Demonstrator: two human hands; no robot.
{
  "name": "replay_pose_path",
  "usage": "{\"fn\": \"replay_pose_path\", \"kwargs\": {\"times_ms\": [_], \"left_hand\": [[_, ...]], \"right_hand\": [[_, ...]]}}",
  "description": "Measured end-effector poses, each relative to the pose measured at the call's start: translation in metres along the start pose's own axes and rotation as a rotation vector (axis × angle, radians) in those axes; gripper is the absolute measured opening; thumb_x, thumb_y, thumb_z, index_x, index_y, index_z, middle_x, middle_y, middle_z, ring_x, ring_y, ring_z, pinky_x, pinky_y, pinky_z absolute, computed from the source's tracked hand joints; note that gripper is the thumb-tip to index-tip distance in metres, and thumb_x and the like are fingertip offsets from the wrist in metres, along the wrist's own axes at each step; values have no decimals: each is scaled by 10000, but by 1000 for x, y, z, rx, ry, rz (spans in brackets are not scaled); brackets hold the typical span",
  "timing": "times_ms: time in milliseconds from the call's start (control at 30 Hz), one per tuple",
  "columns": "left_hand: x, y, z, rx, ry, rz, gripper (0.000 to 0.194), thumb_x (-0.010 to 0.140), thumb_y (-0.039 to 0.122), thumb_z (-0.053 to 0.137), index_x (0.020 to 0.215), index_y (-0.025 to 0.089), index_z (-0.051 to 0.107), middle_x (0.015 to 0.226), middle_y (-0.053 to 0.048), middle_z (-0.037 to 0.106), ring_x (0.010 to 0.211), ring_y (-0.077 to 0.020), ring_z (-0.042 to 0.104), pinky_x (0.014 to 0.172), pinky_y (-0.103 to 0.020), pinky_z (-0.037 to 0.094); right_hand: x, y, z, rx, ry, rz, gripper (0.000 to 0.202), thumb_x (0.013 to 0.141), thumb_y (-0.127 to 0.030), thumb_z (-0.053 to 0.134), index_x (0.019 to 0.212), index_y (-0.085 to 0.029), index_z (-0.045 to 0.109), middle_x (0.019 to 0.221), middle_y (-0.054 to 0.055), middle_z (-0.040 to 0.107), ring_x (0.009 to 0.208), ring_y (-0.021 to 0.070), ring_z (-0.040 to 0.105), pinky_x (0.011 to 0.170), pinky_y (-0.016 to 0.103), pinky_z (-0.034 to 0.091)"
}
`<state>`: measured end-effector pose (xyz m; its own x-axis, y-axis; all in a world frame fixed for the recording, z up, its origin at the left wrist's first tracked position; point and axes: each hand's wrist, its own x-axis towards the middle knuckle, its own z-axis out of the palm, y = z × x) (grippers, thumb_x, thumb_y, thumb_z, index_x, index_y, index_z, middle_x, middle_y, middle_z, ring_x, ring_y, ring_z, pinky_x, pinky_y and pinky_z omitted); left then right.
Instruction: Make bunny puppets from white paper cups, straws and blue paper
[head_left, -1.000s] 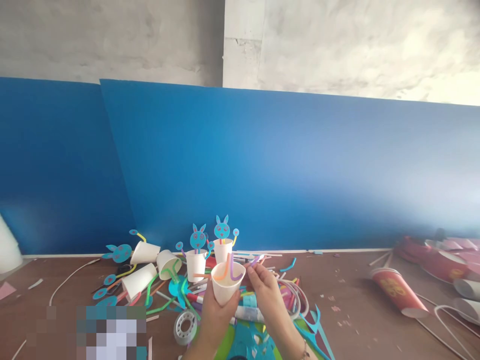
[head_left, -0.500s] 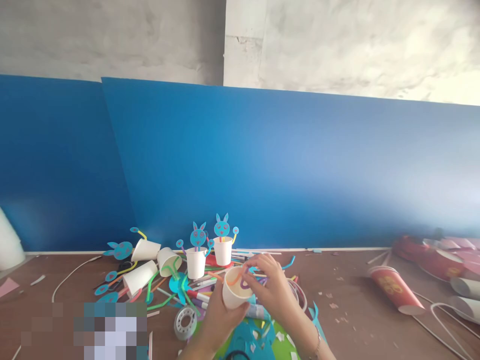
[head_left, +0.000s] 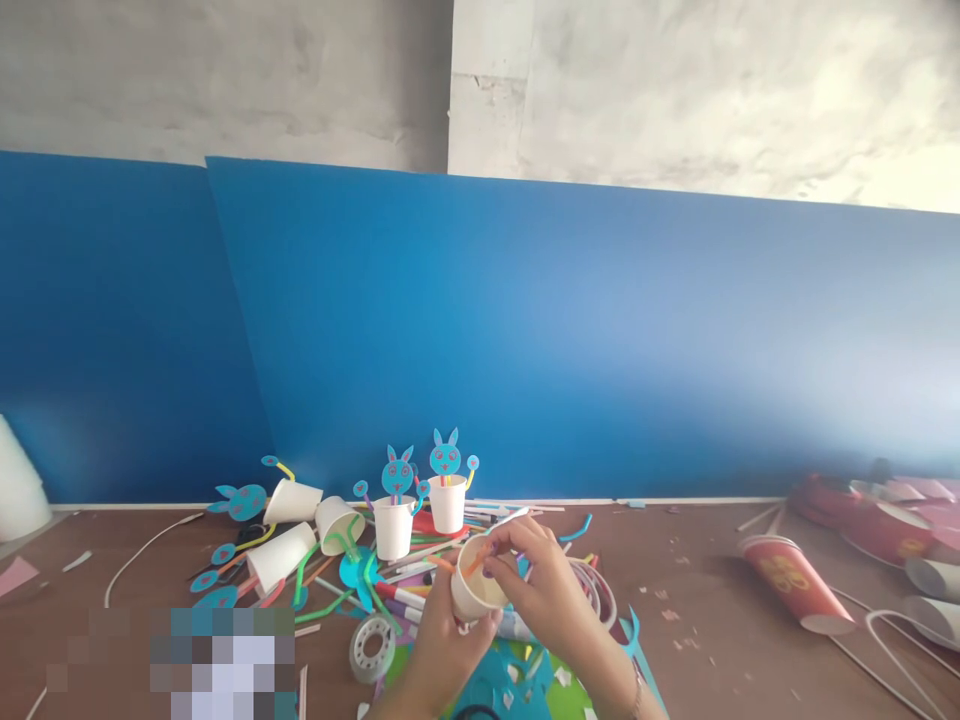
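The left hand (head_left: 444, 640) wraps a tilted white cup (head_left: 466, 602) above the table (head_left: 697, 580); the right hand (head_left: 538, 572) arches over its rim, fingers narrow at an orange straw (head_left: 475, 562), grip unclear. Open room lies rightward.

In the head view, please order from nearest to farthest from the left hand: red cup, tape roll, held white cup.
1. White cup: held in the left hand.
2. Tape roll: left of that hand.
3. Red cup: lying far to the right.
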<state>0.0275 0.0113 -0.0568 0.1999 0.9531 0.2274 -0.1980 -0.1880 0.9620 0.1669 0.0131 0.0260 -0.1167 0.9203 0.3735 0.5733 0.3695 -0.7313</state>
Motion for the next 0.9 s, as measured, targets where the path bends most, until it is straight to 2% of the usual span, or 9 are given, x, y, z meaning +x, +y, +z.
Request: {"fn": "replay_pose_path", "kwargs": {"times_ms": [167, 233, 300, 367, 433, 567, 600, 767, 900], "left_hand": [[0, 3, -1, -44, -1, -32, 582, 722, 286, 714, 1262, 198, 516, 1192, -115, 647, 1089, -287, 596, 916, -395, 475], [1, 2, -1, -82, 18, -30, 601, 703, 320, 739, 1254, 197, 533, 1193, -117, 652, 1104, -294, 592, 933, -400, 465], [2, 2, -2, -136, 102, -25, 630, 684, 367, 762, 1251, 199, 546, 1208, -119, 651, 1142, -297, 572, 967, -396, 440], [3, 3, -1, -188, 203, -40, 650, 664, 420, 776, 1240, 204, 565, 1194, -120, 661, 1129, -297, 580, 960, -386, 441], [4, 5, 1, -220, 275, -59, 666, 643, 457, 786, 1226, 205, 583, 1162, -120, 675, 1095, -296, 597, 927, -374, 460], [6, 7, 5, -251, 360, -74, 688, 624, 488, 791, 1221, 205, 598, 1086, -108, 696, 1039, -288, 613, 875, -357, 484], [6, 7, 7, -259, 364, -70, 694, 622, 490, 792, 1224, 207, 597, 1077, -105, 697, 1030, -286, 614, 869, -356, 485], [4, 5, 8, -271, 355, -103, 732, 606, 518, 795, 1239, 213, 588, 1022, -95, 698, 979, -281, 616, 812, -351, 500], [4, 5, 3, -322, 306, -151, 747, 599, 538, 794, 1236, 201, 593, 1013, -97, 696, 909, -257, 620, 734, -318, 499]], "right_hand": [[0, 0, -1, 91, -43, 9, 76, 766, -204, 610, 765, -234, 679, 818, 19, 675, 843, 229, 599, 827, 367, 418], [0, 1, -4, 159, -13, 24, 107, 784, -250, 611, 841, -237, 701, 873, 35, 696, 876, 237, 614, 823, 362, 446], [1, 4, -8, 203, 116, 61, 221, 809, -331, 606, 988, -240, 698, 988, 65, 695, 921, 249, 615, 801, 353, 475], [4, 7, -11, 243, 308, 148, 369, 807, -422, 615, 1120, -229, 654, 1093, 96, 674, 942, 258, 615, 775, 349, 495], [6, 11, -9, 323, 397, 263, 465, 763, -500, 652, 1119, -201, 656, 1094, 117, 681, 931, 272, 627, 752, 349, 504], [9, 11, 11, 572, 122, 380, 429, 679, -579, 704, 823, -176, 740, 817, 89, 731, 813, 276, 645, 702, 343, 498], [8, 9, 18, 638, 97, 382, 406, 670, -574, 716, 771, -182, 737, 761, 70, 724, 782, 259, 639, 689, 329, 493], [1, -2, 42, 944, 236, 453, 349, 646, -525, 765, 727, -192, 696, 704, 28, 678, 688, 189, 598, 637, 273, 470], [1, 2, 41, 1026, 174, 448, 342, 664, -520, 762, 705, -192, 672, 655, 8, 636, 638, 167, 569, 621, 264, 458]]}}
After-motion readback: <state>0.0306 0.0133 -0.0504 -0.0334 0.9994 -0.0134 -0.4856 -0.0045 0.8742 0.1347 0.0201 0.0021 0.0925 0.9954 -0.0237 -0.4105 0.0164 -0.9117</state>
